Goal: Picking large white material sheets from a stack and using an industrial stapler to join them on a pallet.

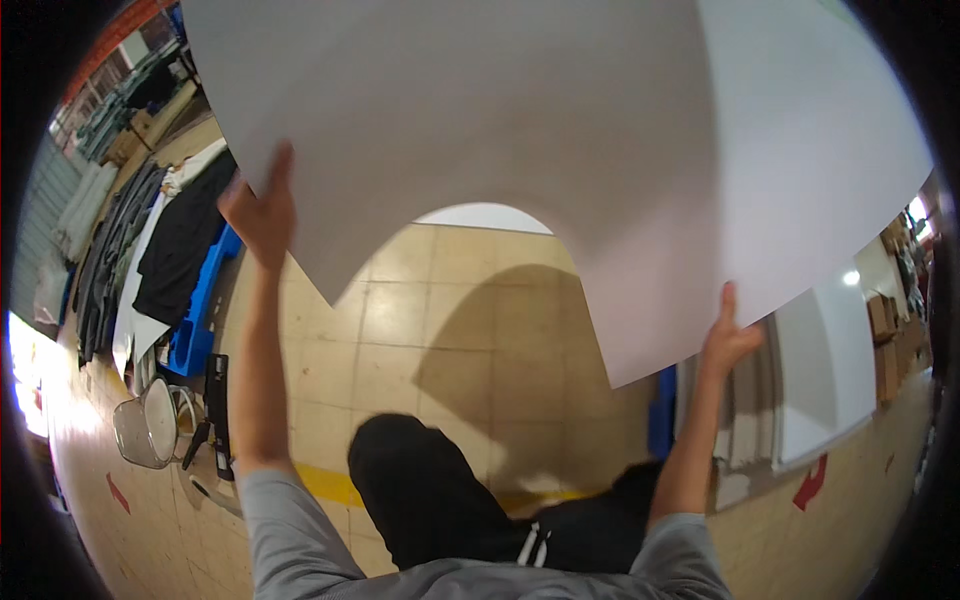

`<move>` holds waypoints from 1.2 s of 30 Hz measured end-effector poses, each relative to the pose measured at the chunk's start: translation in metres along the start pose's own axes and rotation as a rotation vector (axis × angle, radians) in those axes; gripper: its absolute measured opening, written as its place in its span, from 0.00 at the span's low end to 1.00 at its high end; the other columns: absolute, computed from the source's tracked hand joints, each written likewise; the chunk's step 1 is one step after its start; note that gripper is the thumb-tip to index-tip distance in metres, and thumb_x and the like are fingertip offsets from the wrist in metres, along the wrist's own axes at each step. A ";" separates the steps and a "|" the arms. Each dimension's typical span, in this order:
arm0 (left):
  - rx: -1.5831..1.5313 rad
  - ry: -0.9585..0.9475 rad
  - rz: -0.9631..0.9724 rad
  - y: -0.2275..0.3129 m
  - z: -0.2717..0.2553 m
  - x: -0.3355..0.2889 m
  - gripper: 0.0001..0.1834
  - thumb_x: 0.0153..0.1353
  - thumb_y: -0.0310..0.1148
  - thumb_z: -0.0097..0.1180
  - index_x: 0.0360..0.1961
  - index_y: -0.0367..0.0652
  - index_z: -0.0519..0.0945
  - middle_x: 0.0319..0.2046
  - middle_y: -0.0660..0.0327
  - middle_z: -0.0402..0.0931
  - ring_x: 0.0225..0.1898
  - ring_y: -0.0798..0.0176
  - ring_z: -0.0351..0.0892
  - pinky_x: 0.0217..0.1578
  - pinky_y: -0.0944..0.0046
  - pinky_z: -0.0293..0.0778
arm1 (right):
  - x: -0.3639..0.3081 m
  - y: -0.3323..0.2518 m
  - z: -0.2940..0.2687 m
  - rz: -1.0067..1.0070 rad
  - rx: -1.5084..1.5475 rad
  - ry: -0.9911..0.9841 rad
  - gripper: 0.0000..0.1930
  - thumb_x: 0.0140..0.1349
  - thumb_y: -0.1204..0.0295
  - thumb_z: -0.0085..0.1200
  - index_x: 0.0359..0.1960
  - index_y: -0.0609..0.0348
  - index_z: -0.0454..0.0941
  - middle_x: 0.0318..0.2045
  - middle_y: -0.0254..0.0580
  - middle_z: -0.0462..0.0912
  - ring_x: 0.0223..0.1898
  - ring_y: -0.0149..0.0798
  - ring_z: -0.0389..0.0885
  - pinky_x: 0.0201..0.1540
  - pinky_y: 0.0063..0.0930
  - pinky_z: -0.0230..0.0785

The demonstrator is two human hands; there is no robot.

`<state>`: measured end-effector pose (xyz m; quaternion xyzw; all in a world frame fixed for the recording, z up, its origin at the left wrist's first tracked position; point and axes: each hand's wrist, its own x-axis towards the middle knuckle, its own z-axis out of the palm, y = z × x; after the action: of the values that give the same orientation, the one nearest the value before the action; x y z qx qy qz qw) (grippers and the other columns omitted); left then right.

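Observation:
A large pale sheet [480, 110] with a rounded cutout in its near edge fills the upper part of the head view, raised above the floor. My left hand [264, 218] grips its left edge, thumb lying on the face turned toward me and fingers mostly behind it. At the lower right edge, my right hand [731, 345] pinches the sheet the same way, thumb pointing up. A shadow covers most of the sheet, while its right part is brightly lit. Its far edge runs out of view.
Dark layered material [190, 240] lies on a blue pallet [203, 310] at left. Near it on the tiled floor [395, 345] are clear round containers [150, 425] and a long black object [217, 415]. White panels [825, 370] and cardboard boxes [900, 355] stand at right.

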<state>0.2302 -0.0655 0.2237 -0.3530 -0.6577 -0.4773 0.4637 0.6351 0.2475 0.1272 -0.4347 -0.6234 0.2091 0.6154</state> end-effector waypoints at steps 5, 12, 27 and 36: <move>0.010 -0.062 -0.171 -0.099 -0.018 -0.150 0.07 0.55 0.28 0.61 0.26 0.33 0.80 0.17 0.56 0.77 0.19 0.72 0.73 0.21 0.69 0.67 | -0.154 0.090 0.106 0.008 0.146 0.045 0.15 0.57 0.70 0.59 0.37 0.75 0.78 0.36 0.51 0.83 0.36 0.34 0.80 0.41 0.29 0.70; -0.265 0.044 -0.644 -0.203 -0.061 -0.217 0.09 0.56 0.31 0.63 0.32 0.34 0.83 0.29 0.63 0.80 0.28 0.73 0.73 0.30 0.73 0.70 | -0.176 0.086 0.100 0.047 -0.002 -0.116 0.13 0.57 0.71 0.60 0.33 0.73 0.79 0.31 0.41 0.82 0.32 0.31 0.75 0.41 0.25 0.67; -0.176 -0.148 -0.983 -0.189 -0.067 -0.340 0.10 0.59 0.30 0.59 0.36 0.32 0.80 0.31 0.61 0.80 0.31 0.73 0.73 0.34 0.72 0.69 | -0.261 0.191 0.097 0.439 -0.050 -0.368 0.17 0.57 0.63 0.61 0.19 0.63 0.73 0.17 0.30 0.72 0.21 0.25 0.64 0.23 0.23 0.57; -0.257 0.090 -1.118 -0.263 -0.092 -0.291 0.13 0.59 0.36 0.59 0.37 0.36 0.80 0.29 0.64 0.77 0.30 0.71 0.72 0.31 0.69 0.69 | -0.205 0.184 0.128 0.133 -0.184 -0.210 0.15 0.56 0.66 0.60 0.26 0.70 0.78 0.22 0.43 0.80 0.23 0.31 0.70 0.28 0.31 0.65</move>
<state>0.1105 -0.2371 -0.1200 0.0153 -0.6607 -0.7405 0.1219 0.5388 0.2177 -0.1591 -0.5054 -0.6705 0.2356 0.4893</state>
